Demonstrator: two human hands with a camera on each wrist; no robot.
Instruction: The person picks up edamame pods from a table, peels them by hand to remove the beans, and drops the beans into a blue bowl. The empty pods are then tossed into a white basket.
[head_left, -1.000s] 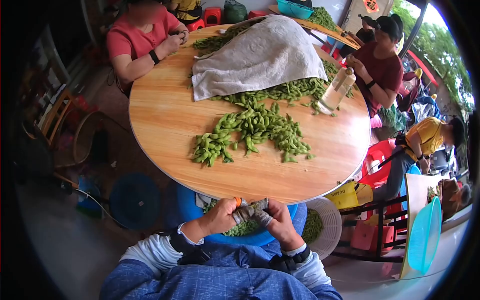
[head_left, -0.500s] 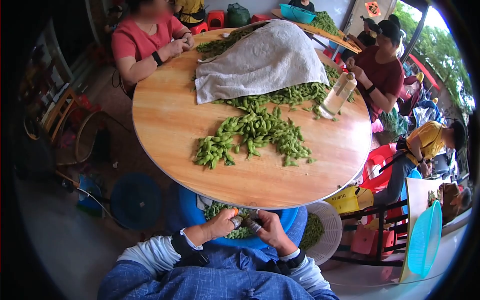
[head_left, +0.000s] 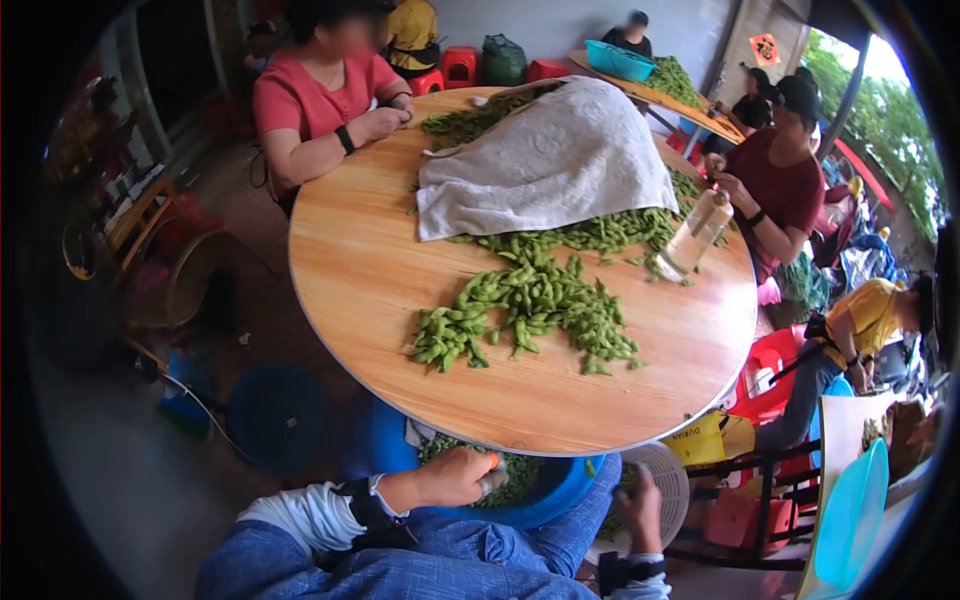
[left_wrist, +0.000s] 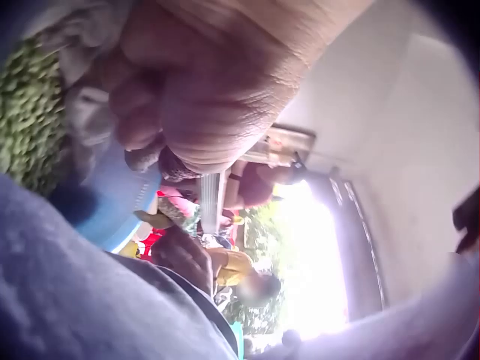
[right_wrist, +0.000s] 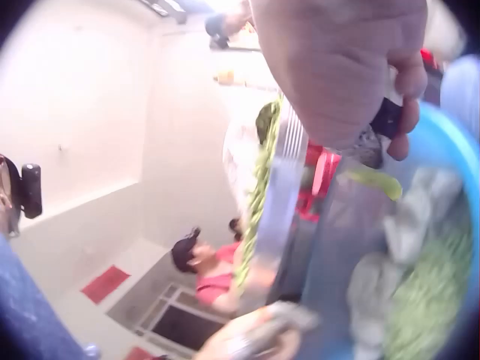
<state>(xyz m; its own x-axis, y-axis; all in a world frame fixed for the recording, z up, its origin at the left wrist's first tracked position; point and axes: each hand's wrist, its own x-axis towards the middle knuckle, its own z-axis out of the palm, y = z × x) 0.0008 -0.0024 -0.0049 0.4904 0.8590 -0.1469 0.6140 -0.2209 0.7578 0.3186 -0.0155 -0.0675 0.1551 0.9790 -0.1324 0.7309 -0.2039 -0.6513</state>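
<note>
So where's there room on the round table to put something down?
The table has a bare patch on the left, between its edge, the cloth and the near pile of pods. Another strip lies between that pile and the near edge, and a patch on the right between pile, bottle and edge. Around the cloth, loose pods crowd it.

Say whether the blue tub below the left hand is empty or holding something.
Holding something: small green beans lie inside the blue tub; table and left hand hide part.

The right hand (head_left: 643, 507) has parted from the left hand (head_left: 455, 477) and swung across to the white basket (head_left: 673, 480).
</note>
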